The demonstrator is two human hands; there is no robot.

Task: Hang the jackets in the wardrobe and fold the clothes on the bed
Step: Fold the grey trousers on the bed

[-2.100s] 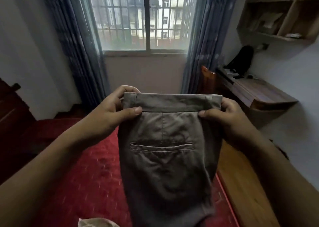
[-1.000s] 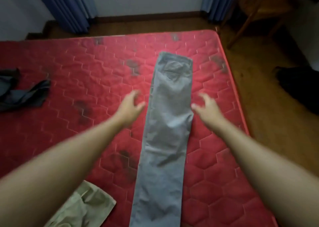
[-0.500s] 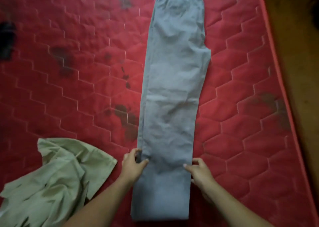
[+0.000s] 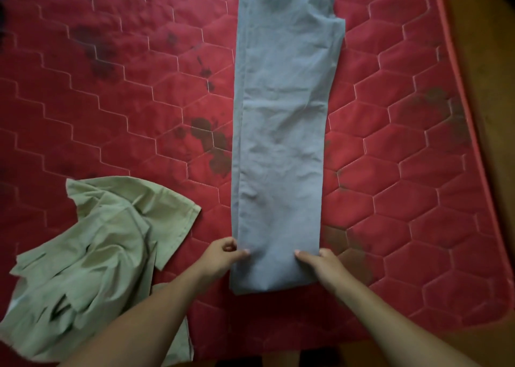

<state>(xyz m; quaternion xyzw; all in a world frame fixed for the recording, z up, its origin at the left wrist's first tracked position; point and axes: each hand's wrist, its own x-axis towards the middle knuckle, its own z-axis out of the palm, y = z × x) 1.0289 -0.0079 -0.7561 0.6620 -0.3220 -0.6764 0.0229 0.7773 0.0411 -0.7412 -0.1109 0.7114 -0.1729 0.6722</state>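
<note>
1. Long grey cotton trousers [image 4: 281,143] lie flat on the red quilted mattress with hexagon stitching [image 4: 111,101], folded lengthwise, legs stacked, hem end nearest the person, waist end running out of frame at top.
2. Left hand [image 4: 220,258] grasps the trousers' left edge just above the hem, thumb on top of the fabric, fingers curled at the edge.
3. Right hand [image 4: 323,263] grasps the right edge at the same level, thumb on top.
4. Crumpled pale green shirt [image 4: 97,255] on the mattress, lower left, near the left forearm, apart from the trousers.
5. Dark stains [image 4: 211,143] on the mattress just left of the trousers.
6. Brown wooden floor [image 4: 496,87] along the right side.
</note>
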